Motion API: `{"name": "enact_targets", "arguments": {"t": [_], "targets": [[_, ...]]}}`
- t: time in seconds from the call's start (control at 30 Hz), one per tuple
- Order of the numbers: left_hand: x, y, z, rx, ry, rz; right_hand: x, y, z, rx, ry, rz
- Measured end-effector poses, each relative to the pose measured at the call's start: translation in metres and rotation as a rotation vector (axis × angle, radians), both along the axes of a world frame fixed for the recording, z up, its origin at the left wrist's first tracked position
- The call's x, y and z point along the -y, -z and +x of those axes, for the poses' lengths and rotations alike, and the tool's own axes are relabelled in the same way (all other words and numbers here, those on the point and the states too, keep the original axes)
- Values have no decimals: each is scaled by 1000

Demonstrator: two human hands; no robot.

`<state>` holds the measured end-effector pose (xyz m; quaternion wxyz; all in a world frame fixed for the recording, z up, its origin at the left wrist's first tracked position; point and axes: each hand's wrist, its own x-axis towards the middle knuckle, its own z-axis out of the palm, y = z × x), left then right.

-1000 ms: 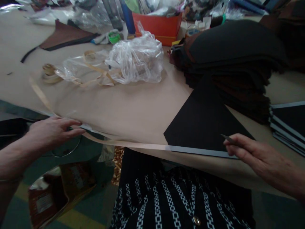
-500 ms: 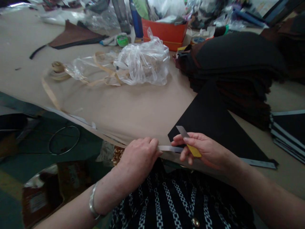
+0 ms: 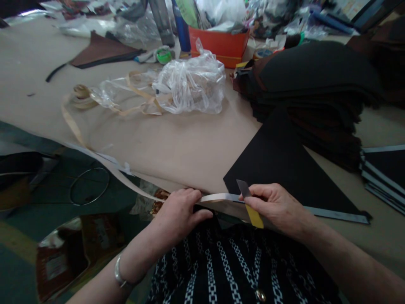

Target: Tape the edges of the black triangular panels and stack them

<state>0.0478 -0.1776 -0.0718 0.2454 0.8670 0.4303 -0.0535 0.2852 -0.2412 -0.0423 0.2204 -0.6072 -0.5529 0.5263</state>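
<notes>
Narrow pinch on a yellow craft knife (image 3: pixel 255 216) in the right hand (image 3: pixel 276 207), blade up; the left hand (image 3: pixel 180 215) curls over a pale strip (image 3: pixel 218 197) at the table edge (image 3: pixel 139 179), lower middle of the frame. Strip runs between both hands, its far end reaching upper left, with a black sheet (image 3: pixel 278 164) just above the knife

Sheet (image 3: pixel 278 160) behind the right hand (image 3: pixel 275 207)

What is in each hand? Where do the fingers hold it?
The right hand grips a utility knife by its yellow handle, blade poking up. The left hand holds a pale tape strip under its fingers, at the table edge.
</notes>
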Motion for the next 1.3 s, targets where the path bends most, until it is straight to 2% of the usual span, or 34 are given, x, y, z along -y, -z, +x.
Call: {"name": "enact_targets", "arguments": {"t": [0.1, 0.27, 0.5, 0.8, 1.0, 1.1, 1.17, 1.23, 1.3], "targets": [[-4, -13, 9, 70, -47, -227, 2, 11, -4, -13, 27, 6], [-14, -28, 32, 118, 8, -253, 5, 25, -10, 102, 49, 97], [-21, -21, 42, 76, -1, -195, 5, 24, -14, 151, 8, 146], [-19, -19, 42, 122, -11, -230, 6, 29, -24, 395, -63, 200], [-1, -22, 53, 259, 50, -296, 9, 34, -28, 503, -100, 247], [9, -26, 55, 423, 62, -379, 9, 30, -29, 434, -87, 234], [8, -25, 52, 493, 8, -369, 9, 22, -22, 352, -43, 224], [0, -21, 45, 486, -57, -292, 10, 12, -4, 254, 38, 214], [-10, -14, 38, 454, -87, -211, 14, 3, 26, 179, 148, 213]]}}
